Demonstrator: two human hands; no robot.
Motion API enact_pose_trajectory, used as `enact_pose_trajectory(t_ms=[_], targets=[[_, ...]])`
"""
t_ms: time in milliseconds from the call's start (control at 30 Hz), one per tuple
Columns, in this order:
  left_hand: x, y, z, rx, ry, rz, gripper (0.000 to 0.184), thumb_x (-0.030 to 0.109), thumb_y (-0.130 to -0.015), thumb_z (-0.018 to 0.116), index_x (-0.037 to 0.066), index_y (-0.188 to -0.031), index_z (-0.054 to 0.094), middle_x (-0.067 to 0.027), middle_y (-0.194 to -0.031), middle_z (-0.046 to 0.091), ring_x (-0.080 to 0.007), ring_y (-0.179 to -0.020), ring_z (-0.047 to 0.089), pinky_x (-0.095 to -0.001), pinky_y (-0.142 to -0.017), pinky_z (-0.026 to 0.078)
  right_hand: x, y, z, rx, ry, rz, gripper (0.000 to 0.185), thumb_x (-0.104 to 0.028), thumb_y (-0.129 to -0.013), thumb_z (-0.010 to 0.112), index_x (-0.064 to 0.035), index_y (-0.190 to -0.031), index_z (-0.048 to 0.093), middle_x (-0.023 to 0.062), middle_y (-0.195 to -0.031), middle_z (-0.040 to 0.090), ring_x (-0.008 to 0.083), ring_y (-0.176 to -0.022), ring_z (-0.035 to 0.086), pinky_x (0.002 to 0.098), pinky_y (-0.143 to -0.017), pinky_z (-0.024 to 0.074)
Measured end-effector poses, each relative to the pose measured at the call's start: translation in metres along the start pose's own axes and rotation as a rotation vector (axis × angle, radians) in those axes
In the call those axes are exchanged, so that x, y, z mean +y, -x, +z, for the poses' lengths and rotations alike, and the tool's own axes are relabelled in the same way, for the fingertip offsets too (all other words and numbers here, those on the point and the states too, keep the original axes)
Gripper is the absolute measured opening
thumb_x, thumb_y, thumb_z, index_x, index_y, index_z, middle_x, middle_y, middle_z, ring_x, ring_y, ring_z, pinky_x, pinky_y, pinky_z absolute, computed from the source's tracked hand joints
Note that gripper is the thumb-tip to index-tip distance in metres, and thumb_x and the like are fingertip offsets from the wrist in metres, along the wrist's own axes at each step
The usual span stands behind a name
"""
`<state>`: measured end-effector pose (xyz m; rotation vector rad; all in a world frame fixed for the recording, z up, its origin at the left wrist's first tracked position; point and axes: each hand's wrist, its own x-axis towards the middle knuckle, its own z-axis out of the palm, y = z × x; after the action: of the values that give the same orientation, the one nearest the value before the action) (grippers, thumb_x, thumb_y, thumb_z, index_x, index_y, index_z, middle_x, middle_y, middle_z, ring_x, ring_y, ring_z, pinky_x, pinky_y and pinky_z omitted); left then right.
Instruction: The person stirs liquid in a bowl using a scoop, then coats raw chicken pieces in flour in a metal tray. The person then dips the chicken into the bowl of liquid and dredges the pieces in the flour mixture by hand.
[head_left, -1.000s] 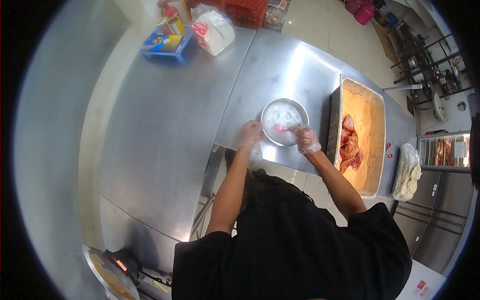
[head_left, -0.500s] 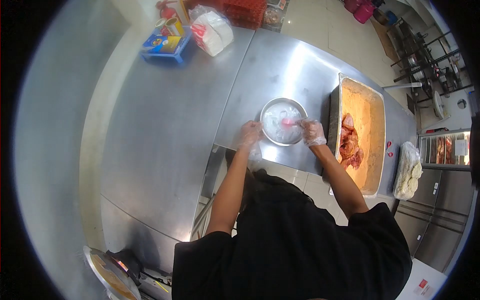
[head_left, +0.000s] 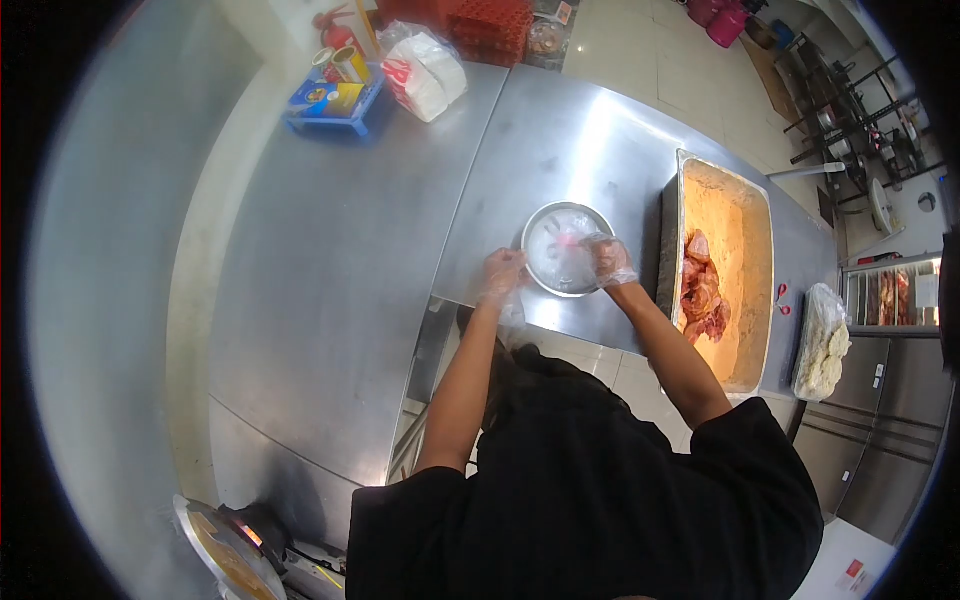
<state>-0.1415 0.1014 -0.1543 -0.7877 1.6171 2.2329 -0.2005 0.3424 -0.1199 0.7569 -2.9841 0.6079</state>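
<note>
A round metal pan (head_left: pixel 548 281) with whitish, clear contents sits on the steel table. My left hand (head_left: pixel 503 275), in a clear plastic glove, is closed at the pan's left rim; whether it pinches the rim or something else is too small to tell. Over the pan's right side is my right hand (head_left: pixel 608 262), gloved too, with its fingers closed round a pink utensil (head_left: pixel 568 241) that dips into the contents. To the right stands a deep metal tray (head_left: pixel 768 290) holding orange-brown powder (head_left: pixel 735 230) and pieces of raw meat (head_left: pixel 702 295).
Red scissors (head_left: pixel 783 299) and a plastic bag of pale food (head_left: pixel 823 345) lie right of the tray. At the back left are a blue basket (head_left: pixel 345 124) with a box and tape rolls, and a white plastic pack (head_left: pixel 428 78). Red crates (head_left: pixel 490 28) stand behind.
My right hand has shifted right, then back left over the pan, moving the pink utensil within the contents. My left hand has stayed at the rim. The view has shifted slightly.
</note>
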Motion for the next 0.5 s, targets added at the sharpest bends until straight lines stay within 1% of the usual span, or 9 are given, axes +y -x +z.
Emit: enact_pose_trajectory(t_ms=[33,133,233,300,367,433,500], targets=[[-0.002,-0.001,-0.001,-0.001,-0.001,0.009,0.017,0.015,-0.089,0.067,0.002,-0.091,0.058,-0.0081,-0.081,0.062,-0.0165,-0.067,0.064,-0.0330,-0.063,0.061,0.003,0.004,-0.001,-0.009,-0.037,0.024,0.018,-0.008,-0.084,0.050,-0.0082,-0.091,0.067,0.0149,-0.090,0.068,0.0322,-0.081,0.066,0.0402,-0.072,0.0538],[-0.002,0.000,-0.004,-0.011,0.008,-0.006,0.018,0.015,-0.088,0.068,0.002,-0.092,0.057,-0.0080,-0.081,0.062,-0.0166,-0.067,0.064,-0.0334,-0.062,0.061,-0.005,0.025,-0.012,-0.021,0.117,-0.065,0.017,-0.007,-0.084,0.053,-0.0078,-0.094,0.068,0.0147,-0.093,0.069,0.0321,-0.082,0.067,0.0387,-0.071,0.0551],[0.002,0.001,-0.002,-0.005,0.019,-0.020,0.020,0.016,-0.088,0.069,0.002,-0.092,0.057,-0.0080,-0.080,0.062,-0.0163,-0.066,0.064,-0.0324,-0.061,0.061,-0.009,0.026,-0.027,0.117,-0.034,-0.245,0.022,-0.007,-0.083,0.058,-0.0084,-0.103,0.067,0.0163,-0.097,0.069,0.0323,-0.082,0.068,0.0381,-0.070,0.0561],[0.003,0.004,0.001,0.014,0.017,-0.024,0.021,0.018,-0.087,0.069,0.001,-0.091,0.056,-0.0081,-0.079,0.062,-0.0160,-0.065,0.064,-0.0314,-0.060,0.061,-0.015,0.026,-0.045,0.097,-0.181,-0.165,0.028,-0.007,-0.083,0.059,-0.0098,-0.110,0.065,0.0162,-0.098,0.069,0.0319,-0.082,0.068,0.0369,-0.069,0.0567],[0.007,0.007,0.003,0.041,0.004,-0.024,0.024,0.019,-0.087,0.070,0.001,-0.091,0.056,-0.0081,-0.079,0.062,-0.0158,-0.065,0.064,-0.0305,-0.058,0.061,-0.018,0.028,-0.061,0.097,-0.144,-0.156,0.034,-0.007,-0.083,0.059,-0.0113,-0.116,0.063,0.0159,-0.101,0.069,0.0314,-0.081,0.069,0.0362,-0.067,0.0572],[0.011,0.010,0.004,0.040,-0.002,-0.035,0.025,0.019,-0.087,0.071,0.000,-0.091,0.055,-0.0084,-0.079,0.062,-0.0158,-0.064,0.064,-0.0300,-0.058,0.060,-0.017,0.033,-0.073,0.114,0.076,-0.221,0.038,-0.006,-0.084,0.058,-0.0129,-0.121,0.060,0.0153,-0.104,0.069,0.0308,-0.081,0.069,0.0359,-0.066,0.0575],[0.011,0.011,0.004,0.031,0.016,-0.033,0.026,0.019,-0.086,0.071,0.000,-0.092,0.055,-0.0088,-0.080,0.062,-0.0159,-0.064,0.064,-0.0300,-0.057,0.060,-0.016,0.043,-0.092,0.215,0.096,-0.341,0.041,-0.005,-0.083,0.057,-0.0141,-0.124,0.059,0.0143,-0.107,0.068,0.0308,-0.081,0.069,0.0359,-0.065,0.0578]])
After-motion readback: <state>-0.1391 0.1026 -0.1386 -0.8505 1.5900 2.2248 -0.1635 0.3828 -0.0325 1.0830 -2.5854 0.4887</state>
